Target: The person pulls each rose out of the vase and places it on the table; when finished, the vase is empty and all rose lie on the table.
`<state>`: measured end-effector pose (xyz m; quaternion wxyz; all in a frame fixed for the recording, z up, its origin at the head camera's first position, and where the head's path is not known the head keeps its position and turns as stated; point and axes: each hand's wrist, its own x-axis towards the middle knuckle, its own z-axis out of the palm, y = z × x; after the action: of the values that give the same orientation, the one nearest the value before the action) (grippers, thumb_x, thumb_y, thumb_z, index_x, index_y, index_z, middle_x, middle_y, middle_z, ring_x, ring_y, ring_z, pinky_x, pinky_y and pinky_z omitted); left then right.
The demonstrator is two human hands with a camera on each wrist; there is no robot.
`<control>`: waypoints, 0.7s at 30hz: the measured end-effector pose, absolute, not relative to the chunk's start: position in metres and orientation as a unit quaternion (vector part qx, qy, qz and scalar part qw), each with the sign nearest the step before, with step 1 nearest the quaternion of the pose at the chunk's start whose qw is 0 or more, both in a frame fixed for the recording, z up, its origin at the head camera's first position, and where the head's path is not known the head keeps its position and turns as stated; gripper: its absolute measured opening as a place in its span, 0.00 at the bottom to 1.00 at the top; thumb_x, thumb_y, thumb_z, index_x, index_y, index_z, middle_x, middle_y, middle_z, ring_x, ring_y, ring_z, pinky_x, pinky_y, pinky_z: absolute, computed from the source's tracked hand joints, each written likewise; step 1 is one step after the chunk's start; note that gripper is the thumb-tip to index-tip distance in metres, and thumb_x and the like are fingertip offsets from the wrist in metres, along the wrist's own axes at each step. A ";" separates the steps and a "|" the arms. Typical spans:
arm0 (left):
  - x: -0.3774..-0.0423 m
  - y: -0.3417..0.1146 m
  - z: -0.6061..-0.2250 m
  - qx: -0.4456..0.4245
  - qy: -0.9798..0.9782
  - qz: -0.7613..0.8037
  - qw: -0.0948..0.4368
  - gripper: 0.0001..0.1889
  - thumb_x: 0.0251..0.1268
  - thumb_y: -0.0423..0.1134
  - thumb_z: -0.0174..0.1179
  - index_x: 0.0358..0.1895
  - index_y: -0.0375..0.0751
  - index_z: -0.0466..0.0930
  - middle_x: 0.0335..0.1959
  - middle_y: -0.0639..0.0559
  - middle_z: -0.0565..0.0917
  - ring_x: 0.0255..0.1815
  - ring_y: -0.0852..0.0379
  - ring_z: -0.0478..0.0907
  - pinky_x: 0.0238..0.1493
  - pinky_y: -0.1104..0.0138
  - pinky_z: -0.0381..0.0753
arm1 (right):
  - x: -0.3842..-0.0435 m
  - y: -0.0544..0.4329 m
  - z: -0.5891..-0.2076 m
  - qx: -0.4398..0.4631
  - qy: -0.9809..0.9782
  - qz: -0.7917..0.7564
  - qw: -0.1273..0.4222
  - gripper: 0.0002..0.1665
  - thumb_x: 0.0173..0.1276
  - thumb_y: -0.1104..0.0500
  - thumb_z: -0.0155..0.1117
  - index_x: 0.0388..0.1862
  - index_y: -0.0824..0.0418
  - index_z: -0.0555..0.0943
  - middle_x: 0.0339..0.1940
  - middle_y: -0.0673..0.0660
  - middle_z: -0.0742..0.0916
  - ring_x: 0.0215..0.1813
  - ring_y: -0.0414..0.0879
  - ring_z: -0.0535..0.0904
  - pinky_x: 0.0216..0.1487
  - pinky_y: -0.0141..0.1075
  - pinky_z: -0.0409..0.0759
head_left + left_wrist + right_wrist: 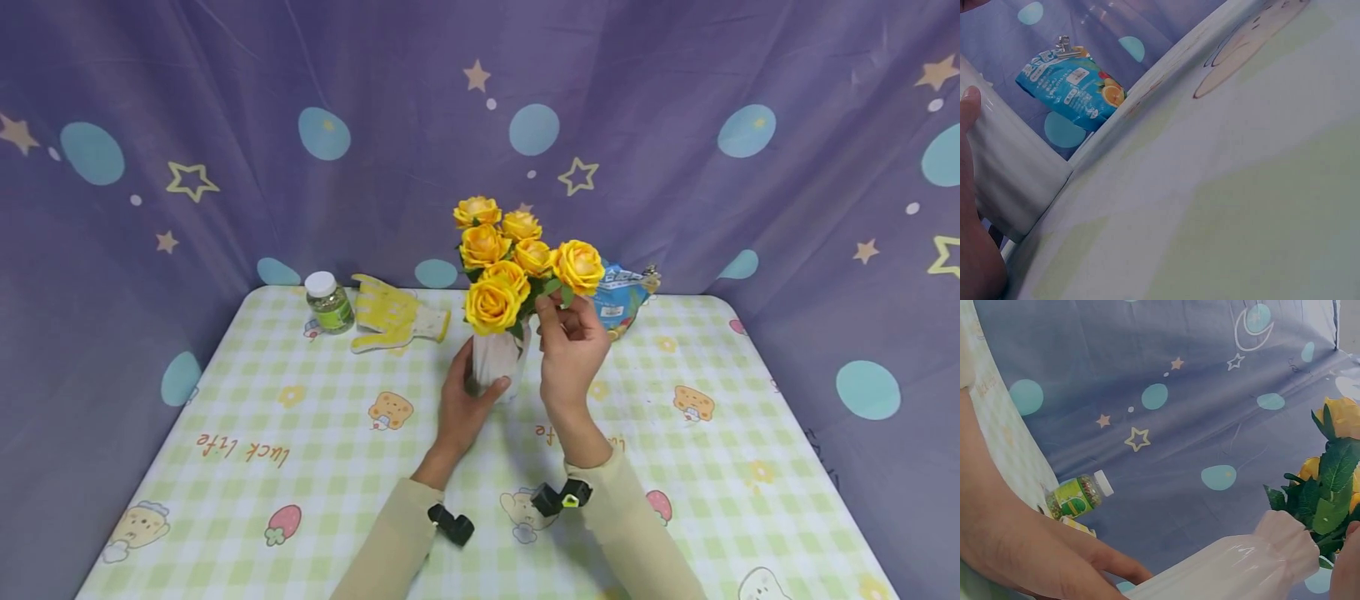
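Roses [532, 257] are apparently being arranged: left hand [462, 406] is gripping the vase [495, 358], fingers curled; right hand [572, 354] is pinching greenery [552, 286] (stem hidden); next adjustment is probably needing steady bracing.

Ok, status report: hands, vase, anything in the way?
Left hand gripping white vase. Right hand at rightmost yellow rose, grip unclear. Vase upright, holding roses. Blue pouch behind, not blocking.

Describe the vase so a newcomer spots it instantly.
Start at the checked table, looking toward its far side. Directly below the yellow roses, the left hand grips the vase. Unlike the green-labelled jar and blue pouch, it is whitish and holds flowers.
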<state>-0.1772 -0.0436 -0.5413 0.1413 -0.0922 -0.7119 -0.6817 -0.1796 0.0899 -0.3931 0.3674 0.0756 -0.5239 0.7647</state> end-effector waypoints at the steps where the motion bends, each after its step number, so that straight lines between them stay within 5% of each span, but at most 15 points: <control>1: -0.177 -0.044 -0.542 -0.092 -0.713 -0.681 0.140 0.45 0.69 0.32 0.77 0.86 0.41 0.66 0.82 0.42 0.74 0.79 0.42 0.73 0.81 0.41 0.66 | -0.179 0.090 -0.392 0.077 -0.521 0.767 0.366 0.12 0.74 0.71 0.73 0.38 0.53 0.91 0.38 0.48 0.88 0.22 0.36 0.78 0.22 0.27 0.71; 7: -0.178 -0.045 -0.545 -0.095 -0.716 -0.678 0.138 0.44 0.70 0.34 0.77 0.87 0.43 0.66 0.82 0.45 0.75 0.78 0.45 0.74 0.80 0.43 0.67 | -0.177 0.093 -0.386 0.075 -0.511 0.775 0.363 0.07 0.75 0.68 0.74 0.40 0.57 0.91 0.23 0.47 0.89 0.21 0.36 0.82 0.20 0.27 0.74; 11: -0.179 -0.045 -0.545 -0.098 -0.715 -0.677 0.142 0.44 0.70 0.34 0.77 0.87 0.43 0.66 0.81 0.44 0.75 0.77 0.45 0.74 0.79 0.44 0.68 | -0.177 0.096 -0.381 0.076 -0.508 0.772 0.374 0.04 0.76 0.65 0.76 0.42 0.66 0.91 0.23 0.51 0.91 0.22 0.37 0.85 0.18 0.27 0.74; 21: -0.180 -0.044 -0.547 -0.106 -0.707 -0.682 0.156 0.45 0.67 0.26 0.77 0.86 0.39 0.66 0.80 0.39 0.76 0.76 0.41 0.75 0.77 0.43 0.69 | -0.182 0.102 -0.373 0.079 -0.495 0.765 0.403 0.04 0.74 0.70 0.74 0.39 0.63 0.93 0.22 0.48 0.89 0.20 0.35 0.81 0.18 0.26 0.72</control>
<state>-0.1799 -0.0440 -0.5467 0.1558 -0.1060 -0.7069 -0.6818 -0.1818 0.1020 -0.3729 0.4034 0.0788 -0.4952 0.7654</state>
